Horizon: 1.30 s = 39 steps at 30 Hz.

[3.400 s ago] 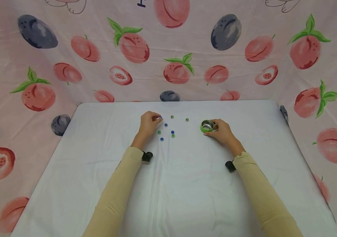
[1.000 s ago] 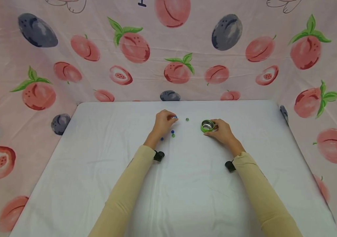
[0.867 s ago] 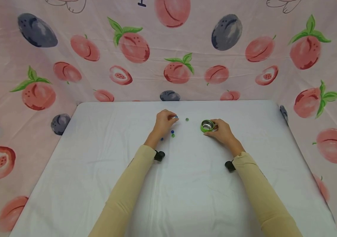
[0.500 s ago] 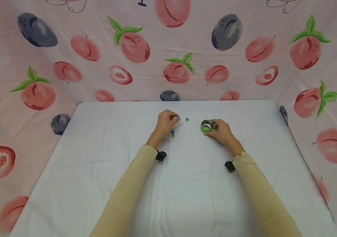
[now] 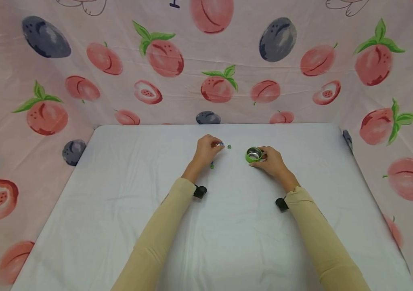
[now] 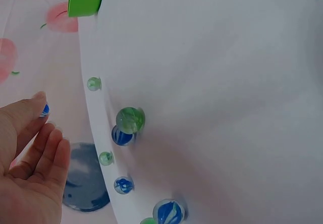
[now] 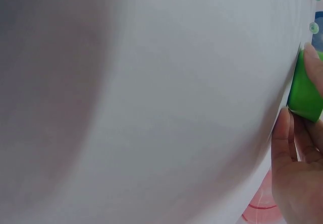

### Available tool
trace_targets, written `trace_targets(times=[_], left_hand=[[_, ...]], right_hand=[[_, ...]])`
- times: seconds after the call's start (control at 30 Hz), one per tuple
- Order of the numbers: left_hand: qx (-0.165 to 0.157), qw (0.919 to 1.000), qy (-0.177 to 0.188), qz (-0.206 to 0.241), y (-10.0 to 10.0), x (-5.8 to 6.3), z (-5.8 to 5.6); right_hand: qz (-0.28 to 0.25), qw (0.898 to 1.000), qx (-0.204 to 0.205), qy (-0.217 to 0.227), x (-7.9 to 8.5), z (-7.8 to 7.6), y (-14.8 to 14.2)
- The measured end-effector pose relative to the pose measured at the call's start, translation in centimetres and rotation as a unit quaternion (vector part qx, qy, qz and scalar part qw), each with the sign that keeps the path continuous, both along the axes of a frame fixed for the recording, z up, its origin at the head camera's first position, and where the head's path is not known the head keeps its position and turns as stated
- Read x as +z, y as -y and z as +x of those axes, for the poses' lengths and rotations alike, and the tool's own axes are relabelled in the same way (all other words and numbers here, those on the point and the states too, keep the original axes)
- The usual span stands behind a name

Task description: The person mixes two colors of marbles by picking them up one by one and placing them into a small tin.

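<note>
In the head view my left hand [image 5: 206,150] pinches a blue marble [image 5: 222,144] between thumb and fingertips, above the table. The left wrist view shows that marble [image 6: 45,110] partly hidden by the thumb. To its right lies a green marble [image 5: 229,147]. Farther right, my right hand [image 5: 272,161] grips a small green cup [image 5: 248,158] with a shiny metal inside, standing upright on the table. In the right wrist view thumb and fingers lie against the cup's green wall [image 7: 305,90]. No marble is discernible inside the cup.
Several loose marbles lie on the white-covered table [image 5: 250,234], among them a green one [image 6: 130,120] touching or overlapping a blue one [image 6: 122,136], and another blue one [image 6: 169,212]. My left hand and wrist hide some in the head view. A fruit-patterned cloth [image 5: 184,109] hangs behind.
My left hand has moved right with the pinched blue marble, from the far left of the marbles towards the green one near the cup. The right hand and cup have stayed put.
</note>
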<state>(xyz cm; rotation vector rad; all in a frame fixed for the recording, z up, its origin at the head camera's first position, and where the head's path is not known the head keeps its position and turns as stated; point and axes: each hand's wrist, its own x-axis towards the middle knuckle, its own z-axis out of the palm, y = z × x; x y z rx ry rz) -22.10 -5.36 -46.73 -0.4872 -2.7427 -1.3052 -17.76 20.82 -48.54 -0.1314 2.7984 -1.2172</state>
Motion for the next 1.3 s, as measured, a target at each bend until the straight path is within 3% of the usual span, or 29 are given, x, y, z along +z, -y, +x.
trace_targets(times=[0.57, 1.3], left_hand=[[-0.013, 0.9998, -0.014, -0.002, -1.1, -0.2, 0.1], [-0.021, 0.9998, 0.001, -0.007, -2.5, 0.1, 0.6]], right_hand=[[0.007, 1.0, -0.002, 0.001, -0.1, 0.0, 0.1], [0.006, 1.0, -0.005, 0.006, -0.2, 0.1, 0.1]])
